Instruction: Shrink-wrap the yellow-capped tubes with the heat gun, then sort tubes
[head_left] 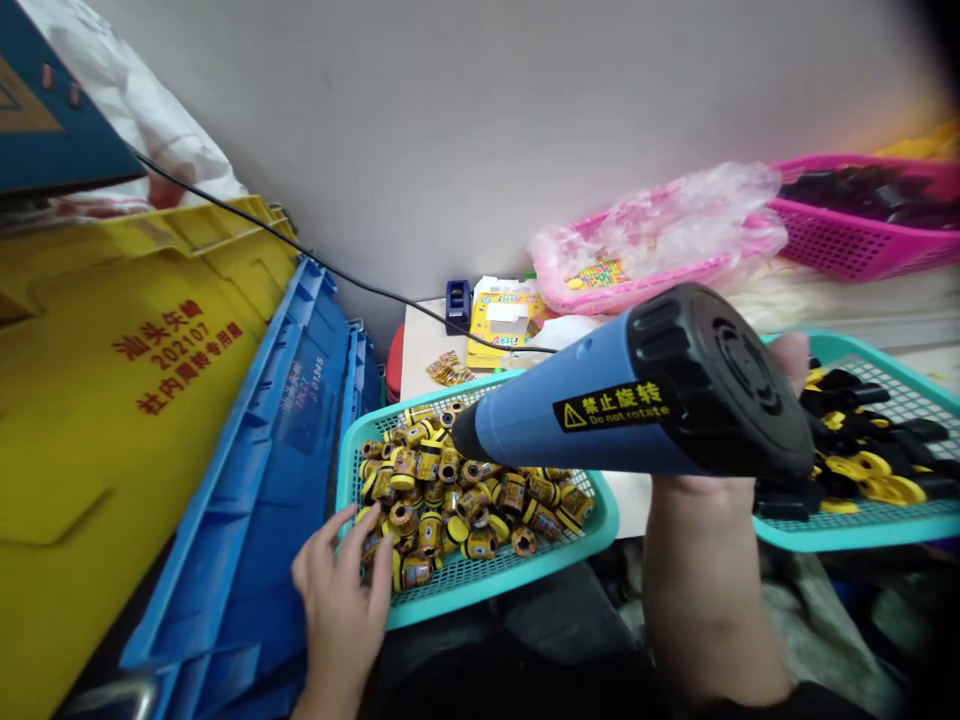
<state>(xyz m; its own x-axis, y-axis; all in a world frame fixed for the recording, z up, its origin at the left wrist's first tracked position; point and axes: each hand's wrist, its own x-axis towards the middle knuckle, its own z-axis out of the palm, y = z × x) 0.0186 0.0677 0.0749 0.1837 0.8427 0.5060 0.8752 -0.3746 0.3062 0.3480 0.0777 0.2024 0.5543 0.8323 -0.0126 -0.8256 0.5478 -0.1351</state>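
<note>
While the right hand [703, 486] grips it, the tapered blue tool [555, 400], black at both ends, shows yellow lettering, "禁止旋转 / Do not rotate". Its long axis slants, the narrow nose pointing left and slightly down above small yellow-and-brown pots [431, 530] in a turquoise basket [480, 592]. The left hand [341, 585], fingers open, is at the basket's near-left rim. Leftward, a yellow crate [112, 440] reads "202107".

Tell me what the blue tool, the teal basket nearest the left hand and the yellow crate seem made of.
Blue tool: likely hard plastic, satin; smooth, evenly coloured shell.
Teal basket: probably moulded plastic, slightly shiny; openwork lattice walls.
Yellow crate: seemingly rigid plastic, semi-matte; moulded ridges.
</note>
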